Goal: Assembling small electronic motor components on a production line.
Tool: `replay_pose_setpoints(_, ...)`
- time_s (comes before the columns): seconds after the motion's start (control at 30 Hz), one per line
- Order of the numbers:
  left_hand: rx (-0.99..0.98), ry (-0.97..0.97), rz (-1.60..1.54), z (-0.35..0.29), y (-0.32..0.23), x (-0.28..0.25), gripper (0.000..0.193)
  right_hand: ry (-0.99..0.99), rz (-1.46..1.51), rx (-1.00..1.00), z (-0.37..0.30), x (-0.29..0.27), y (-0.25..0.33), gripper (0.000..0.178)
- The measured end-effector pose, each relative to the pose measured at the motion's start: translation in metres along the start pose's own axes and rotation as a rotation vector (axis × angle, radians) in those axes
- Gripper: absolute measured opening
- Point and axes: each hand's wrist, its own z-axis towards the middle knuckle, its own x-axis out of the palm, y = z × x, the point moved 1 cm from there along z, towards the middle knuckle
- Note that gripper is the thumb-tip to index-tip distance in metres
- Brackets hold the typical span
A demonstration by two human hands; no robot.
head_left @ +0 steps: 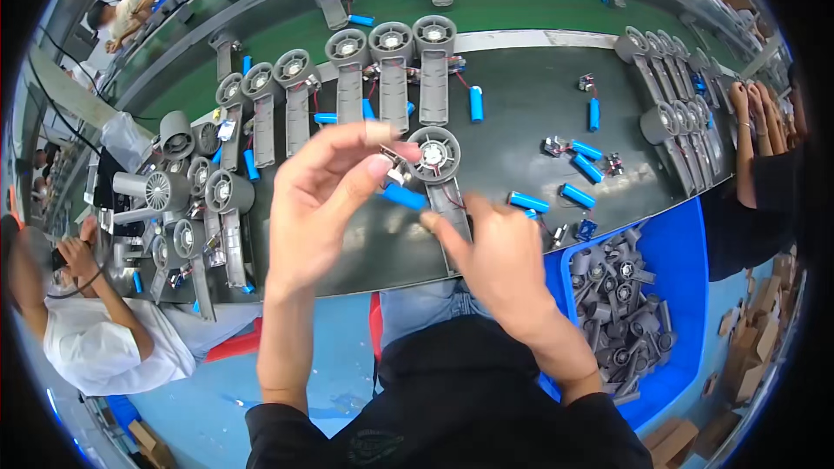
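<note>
My left hand point(304, 217) is raised over the bench, thumb and fingers pinching a small circuit board point(396, 167) with metal parts. Just below the board is a blue cylindrical battery cell point(404, 196), apparently hanging by wires. Behind the fingertips lies a grey fan housing point(435, 156) with a round grille and a flat open handle point(447, 201) pointing toward me. My right hand point(506, 260) is over the lower end of that handle, thumb pointing left below the battery. Its other fingers curl out of sight and are slightly blurred, so whether it grips anything is unclear.
More fan housings point(349, 48) with wired blue cells stand in a row behind and at left. Loose cells point(578, 195) and boards lie at right. A blue bin point(686, 295) of grey parts is by my right arm. Co-workers sit on both sides; a green conveyor point(504, 13) runs beyond.
</note>
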Motion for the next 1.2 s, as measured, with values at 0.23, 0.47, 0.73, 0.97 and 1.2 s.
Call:
replay_pose_setpoints(0.23,-0.043,0.007,-0.281,-0.021,0.004,0.022,0.017,-0.168,0.918,-0.115,0.001,-0.022,-0.008,0.033)
replay_pose_setpoints(0.47,0.142,-0.021,-0.252,-0.015,0.029,0.052,0.019,-0.212,1.375,-0.247,0.002,0.0,-0.018,0.036)
replay_pose_setpoints(0.73,0.232,0.132,0.671,-0.02,0.033,0.035,0.022,-0.23,1.398,-0.079,-0.016,-0.011,-0.076,0.02)
replay_pose_setpoints(0.97,0.387,0.037,0.762,-0.018,0.068,0.044,0.02,-0.145,1.254,0.179,-0.016,0.013,-0.064,0.031)
replay_pose_setpoints(1.2,0.325,-0.082,0.687,-0.016,0.066,0.042,0.015,-0.194,0.864,0.106,-0.001,0.022,-0.043,0.028)
